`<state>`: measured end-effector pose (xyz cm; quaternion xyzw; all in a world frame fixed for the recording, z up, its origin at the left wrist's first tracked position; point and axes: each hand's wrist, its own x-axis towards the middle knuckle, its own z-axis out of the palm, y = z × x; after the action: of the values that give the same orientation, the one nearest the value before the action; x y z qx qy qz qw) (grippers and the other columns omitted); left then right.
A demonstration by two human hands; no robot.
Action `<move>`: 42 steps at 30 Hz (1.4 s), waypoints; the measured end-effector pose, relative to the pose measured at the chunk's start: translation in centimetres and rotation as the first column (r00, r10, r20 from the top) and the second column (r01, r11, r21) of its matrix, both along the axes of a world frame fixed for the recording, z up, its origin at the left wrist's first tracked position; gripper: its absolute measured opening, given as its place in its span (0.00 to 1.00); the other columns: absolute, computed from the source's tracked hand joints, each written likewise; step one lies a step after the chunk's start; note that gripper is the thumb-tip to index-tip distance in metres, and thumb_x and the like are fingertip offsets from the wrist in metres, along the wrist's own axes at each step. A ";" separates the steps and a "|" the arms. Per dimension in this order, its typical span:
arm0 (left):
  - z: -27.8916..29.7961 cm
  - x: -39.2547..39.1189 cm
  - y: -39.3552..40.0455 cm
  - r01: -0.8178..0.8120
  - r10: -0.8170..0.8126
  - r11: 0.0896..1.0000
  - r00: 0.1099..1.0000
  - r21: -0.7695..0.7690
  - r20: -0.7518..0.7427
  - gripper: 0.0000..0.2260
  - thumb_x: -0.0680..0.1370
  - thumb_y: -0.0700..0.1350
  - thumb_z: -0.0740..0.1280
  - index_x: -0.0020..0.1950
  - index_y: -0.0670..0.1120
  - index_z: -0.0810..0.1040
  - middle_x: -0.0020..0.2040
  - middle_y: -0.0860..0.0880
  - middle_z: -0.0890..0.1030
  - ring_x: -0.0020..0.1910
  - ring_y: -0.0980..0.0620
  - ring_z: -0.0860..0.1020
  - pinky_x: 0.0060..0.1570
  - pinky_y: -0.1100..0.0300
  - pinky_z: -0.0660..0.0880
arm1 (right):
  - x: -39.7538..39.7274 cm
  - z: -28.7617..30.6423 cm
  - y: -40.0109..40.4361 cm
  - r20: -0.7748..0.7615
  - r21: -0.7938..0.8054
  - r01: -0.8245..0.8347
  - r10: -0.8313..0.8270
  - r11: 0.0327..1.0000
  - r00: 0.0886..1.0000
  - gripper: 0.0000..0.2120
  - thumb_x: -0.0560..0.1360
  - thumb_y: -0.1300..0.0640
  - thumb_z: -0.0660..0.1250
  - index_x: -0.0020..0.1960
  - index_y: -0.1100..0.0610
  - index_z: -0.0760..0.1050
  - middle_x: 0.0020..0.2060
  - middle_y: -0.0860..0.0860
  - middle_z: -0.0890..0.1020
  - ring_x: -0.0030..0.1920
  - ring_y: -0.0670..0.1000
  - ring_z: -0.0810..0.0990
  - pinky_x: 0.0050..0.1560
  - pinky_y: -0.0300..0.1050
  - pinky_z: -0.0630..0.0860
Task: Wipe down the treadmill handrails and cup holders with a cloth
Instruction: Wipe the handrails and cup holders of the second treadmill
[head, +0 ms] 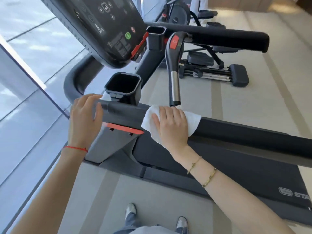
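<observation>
Right hand (170, 123) lies flat on a white cloth (192, 120), fingers straight and close together, pressing it down onto the near handrail (244, 130) of the treadmill. Cloth is folded over the top of the black rail, and some of it hangs down under the palm. Just past the fingertips stands a handle with a silver grip (174, 88), almost touching the cloth.

Left hand (85, 119) is off to the side, fingers spread and loosely bent. It holds nothing, and I cannot tell if it rests on the rail end or floats just over it. Between the two hands, a bit farther away, sits a black cup holder (123, 88). A second cup holder (156, 37) sits well beyond it, beside the dark console (101, 27). A far handrail (228, 38) runs behind that handle.

My guess is the wiping is at an early stage, since only one spot of one rail is covered now.

What could go wrong? The cloth could slip off the round rail if the palm lifts, because no fingers curl around it. It could also snag on the silver handle if the hand slides forward. And a reach toward the far cup holder might bump a console button.
</observation>
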<state>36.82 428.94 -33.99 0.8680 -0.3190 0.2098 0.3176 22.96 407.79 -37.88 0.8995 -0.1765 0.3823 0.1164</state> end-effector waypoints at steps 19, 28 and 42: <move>-1.4 8.9 0.3 0.178 -0.176 0.944 0.984 0.277 -0.033 0.17 0.81 0.43 0.53 0.35 0.42 0.73 0.30 0.49 0.74 0.34 0.48 0.69 0.48 0.56 0.66 | 3.1 -0.2 3.3 0.070 0.003 0.060 -0.060 0.998 0.996 0.14 0.81 0.53 0.59 0.48 0.60 0.80 0.40 0.53 0.82 0.41 0.55 0.79 0.47 0.49 0.74; -2.0 9.0 0.1 0.186 -0.188 0.954 0.982 0.237 -0.015 0.17 0.82 0.41 0.54 0.35 0.41 0.74 0.30 0.48 0.75 0.35 0.46 0.71 0.52 0.55 0.67 | 10.7 0.2 9.3 0.091 0.155 0.179 -0.194 0.972 0.977 0.20 0.81 0.51 0.56 0.34 0.57 0.71 0.28 0.52 0.73 0.32 0.54 0.71 0.39 0.49 0.69; 0.0 2.4 -4.6 0.401 -0.401 0.916 0.916 -0.010 -0.018 0.10 0.81 0.40 0.60 0.58 0.42 0.79 0.58 0.46 0.78 0.59 0.45 0.73 0.59 0.50 0.72 | -0.6 -0.9 1.0 0.051 -0.063 0.103 -0.100 0.993 0.994 0.14 0.80 0.52 0.64 0.57 0.60 0.81 0.52 0.54 0.84 0.53 0.56 0.82 0.59 0.52 0.75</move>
<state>39.19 424.33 -34.03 0.7853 -0.4862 0.1327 0.3596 22.39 408.83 -38.79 0.8757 -0.2119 0.4029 0.1609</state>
